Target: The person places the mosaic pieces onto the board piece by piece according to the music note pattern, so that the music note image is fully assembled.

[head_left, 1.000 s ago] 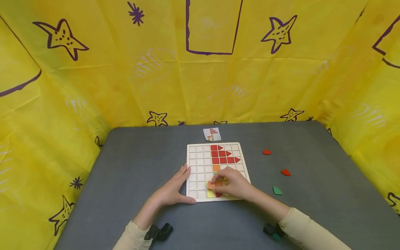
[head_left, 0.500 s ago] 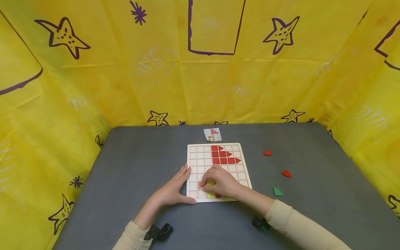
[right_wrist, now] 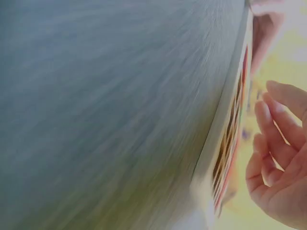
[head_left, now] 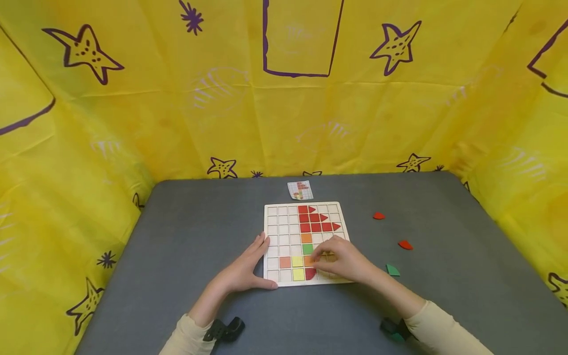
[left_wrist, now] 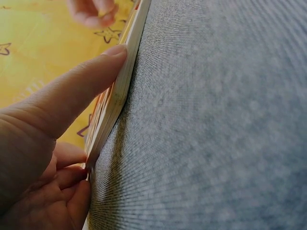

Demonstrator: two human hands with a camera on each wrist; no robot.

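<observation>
A pale wooden grid board (head_left: 273,236) lies on the table. My left hand (head_left: 243,268) rests along its left side, with straight fingers at the edge and the thumb near the front corner. Just above the board's right part hangs my right hand (head_left: 343,259). Its fingers (right_wrist: 261,112) are loosely bent, and the right wrist view shows nothing between them and the thumb. A salmon square tile (head_left: 285,262) sits in the grid, left of a yellow tile (head_left: 297,262). A green tile (head_left: 307,249) and red tiles (head_left: 316,227) fill other cells; the right hand hides some cells.
A small printed pattern card (head_left: 300,190) lies behind the board. To the right are two loose red pieces, one farther (head_left: 378,216) and one nearer (head_left: 405,244), and a green quarter-round piece (head_left: 393,269). Yellow cloth (head_left: 284,123) hangs behind the grey table (head_left: 199,212).
My right hand carried the salmon tile left, let it go in a cell beside the yellow tile, and drew back to the right. The left hand stays at the board's edge.
</observation>
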